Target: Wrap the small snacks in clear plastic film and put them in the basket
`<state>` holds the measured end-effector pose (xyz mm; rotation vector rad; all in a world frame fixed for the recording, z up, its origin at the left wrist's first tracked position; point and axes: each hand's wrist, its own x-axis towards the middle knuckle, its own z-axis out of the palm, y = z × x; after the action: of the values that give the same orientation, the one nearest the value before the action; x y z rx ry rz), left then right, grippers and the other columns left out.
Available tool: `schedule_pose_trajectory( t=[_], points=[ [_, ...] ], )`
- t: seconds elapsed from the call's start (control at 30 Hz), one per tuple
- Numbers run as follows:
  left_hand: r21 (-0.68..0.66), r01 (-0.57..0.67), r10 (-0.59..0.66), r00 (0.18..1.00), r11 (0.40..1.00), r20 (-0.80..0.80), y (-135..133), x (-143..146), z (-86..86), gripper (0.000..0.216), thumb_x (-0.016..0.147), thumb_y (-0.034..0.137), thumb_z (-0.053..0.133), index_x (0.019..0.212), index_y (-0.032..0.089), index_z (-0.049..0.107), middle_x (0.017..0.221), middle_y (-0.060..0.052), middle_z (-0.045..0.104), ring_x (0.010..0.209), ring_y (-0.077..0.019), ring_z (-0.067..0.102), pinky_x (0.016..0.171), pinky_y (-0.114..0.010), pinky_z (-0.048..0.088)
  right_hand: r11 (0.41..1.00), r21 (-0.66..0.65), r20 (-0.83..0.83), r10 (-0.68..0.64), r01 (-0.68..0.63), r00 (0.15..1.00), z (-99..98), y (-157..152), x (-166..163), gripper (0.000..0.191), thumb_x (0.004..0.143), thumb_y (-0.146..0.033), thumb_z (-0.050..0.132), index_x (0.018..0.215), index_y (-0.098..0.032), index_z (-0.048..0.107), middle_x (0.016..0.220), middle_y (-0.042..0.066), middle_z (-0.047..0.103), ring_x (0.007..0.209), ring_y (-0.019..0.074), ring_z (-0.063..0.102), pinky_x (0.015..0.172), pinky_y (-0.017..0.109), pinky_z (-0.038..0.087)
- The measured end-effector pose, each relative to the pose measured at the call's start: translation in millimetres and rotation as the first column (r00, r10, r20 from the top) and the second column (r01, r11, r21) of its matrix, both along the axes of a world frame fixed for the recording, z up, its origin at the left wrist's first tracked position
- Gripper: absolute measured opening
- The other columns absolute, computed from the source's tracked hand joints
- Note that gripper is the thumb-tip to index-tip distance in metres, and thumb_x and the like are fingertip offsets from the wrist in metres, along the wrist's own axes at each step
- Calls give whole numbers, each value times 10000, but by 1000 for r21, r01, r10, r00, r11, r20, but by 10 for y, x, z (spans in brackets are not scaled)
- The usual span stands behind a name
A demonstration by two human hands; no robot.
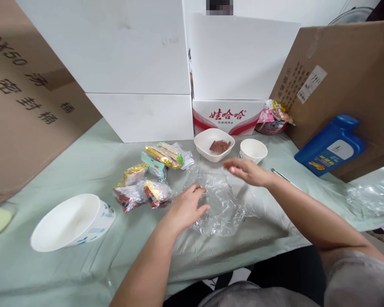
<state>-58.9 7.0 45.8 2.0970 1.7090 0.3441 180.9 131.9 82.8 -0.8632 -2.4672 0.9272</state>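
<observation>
A crumpled clear plastic bag [219,207] lies on the cloth in front of me. My left hand [188,207] rests at the bag's left edge, fingers apart. Over the bag's far right side is my right hand [248,170], its fingers stretched out and holding nothing. Just beyond it stand a white square bowl [205,147] with brown flat pieces [220,146] inside and a white paper cup [254,149]. Several wrapped snack packets [158,194] lie left of the bag, with a bundle of thin sticks in wrapping [171,152] behind them.
A large white paper bucket [96,224] stands at the left. White boxes [141,117] line the back, with cardboard boxes [355,76] at both sides. A blue bottle [334,145] leans at the right; a pen [281,175] lies near my right forearm. Behind is a container of packets [272,127].
</observation>
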Motion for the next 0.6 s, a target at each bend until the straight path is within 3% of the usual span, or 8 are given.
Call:
schedule_pose_trajectory(
  t=[0.07, 0.1, 0.17, 0.27, 0.33, 0.4, 0.5, 0.6],
  points=[
    [-43, 76, -72, 993, 996, 98, -16, -30, 65, 253, 830, 346, 633, 1038, 205, 659, 1080, -53, 639, 943, -219, 629, 805, -326, 488, 943, -203, 60, 282, -265, 957, -46, -282, 183, 552, 899, -598, 491, 1229, -167, 590, 1114, 110, 673, 997, 223, 635, 879, 383, 507],
    [-88, 141, -128, 982, 986, 140, -26, -44, 90, 247, 805, 383, 662, 982, 211, 670, 1002, -29, 645, 887, -201, 626, 772, -305, 482, 912, -249, 82, 356, -327, 931, -89, -419, 282, 580, 840, -612, 579, 1220, -173, 598, 1139, 107, 666, 1027, 229, 627, 902, 382, 499],
    [-192, 280, -247, 953, 941, 178, -49, -58, 114, 360, 696, 447, 761, 972, 232, 679, 952, -2, 643, 862, -193, 613, 750, -283, 468, 906, -224, 137, 395, -361, 908, -209, -666, 479, 640, 712, -584, 734, 1193, -180, 616, 1218, 118, 632, 1126, 262, 585, 966, 402, 468],
    [-261, 372, -357, 928, 891, 103, -88, -17, 97, 528, 569, 426, 848, 1040, 255, 681, 1002, -7, 624, 958, -226, 586, 786, -288, 448, 960, -50, 207, 281, -277, 937, -410, -954, 743, 399, 790, -419, 717, 1104, -182, 646, 1354, 133, 550, 1306, 293, 451, 1068, 455, 385],
    [-241, 365, -371, 928, 899, 25, -116, 40, 83, 359, 615, 341, 820, 941, 251, 700, 996, -12, 605, 995, -237, 559, 816, -304, 429, 981, 39, 207, 180, -192, 962, -488, -1100, 891, 175, 905, -277, 577, 1040, -193, 651, 1344, 117, 566, 1342, 264, 419, 1087, 456, 367],
    [-224, 372, -381, 924, 901, 0, -146, 93, 95, 115, 690, 219, 729, 796, 230, 687, 967, -9, 599, 985, -222, 549, 837, -312, 411, 989, 48, 165, 130, -140, 978, -491, -1214, 1018, 174, 950, -200, 475, 1008, -201, 639, 1272, 103, 616, 1318, 232, 451, 1075, 433, 386],
    [-266, 413, -403, 910, 871, 96, -184, 122, 161, 111, 741, 111, 573, 743, 206, 632, 889, 5, 623, 896, -176, 564, 795, -284, 406, 996, -78, 91, 45, -38, 995, -407, -1325, 1162, 179, 976, -232, 437, 1033, -198, 603, 1136, 97, 668, 1146, 206, 587, 964, 380, 476],
    [-395, 425, -335, 900, 815, 278, -188, 87, 207, 76, 785, 165, 515, 787, 202, 580, 776, 21, 628, 738, -143, 577, 662, -246, 411, 944, -313, 35, -99, 105, 994, -361, -1366, 1233, 233, 1002, -332, 401, 1011, -191, 586, 936, 68, 694, 872, 168, 663, 792, 324, 529]
  ],
)
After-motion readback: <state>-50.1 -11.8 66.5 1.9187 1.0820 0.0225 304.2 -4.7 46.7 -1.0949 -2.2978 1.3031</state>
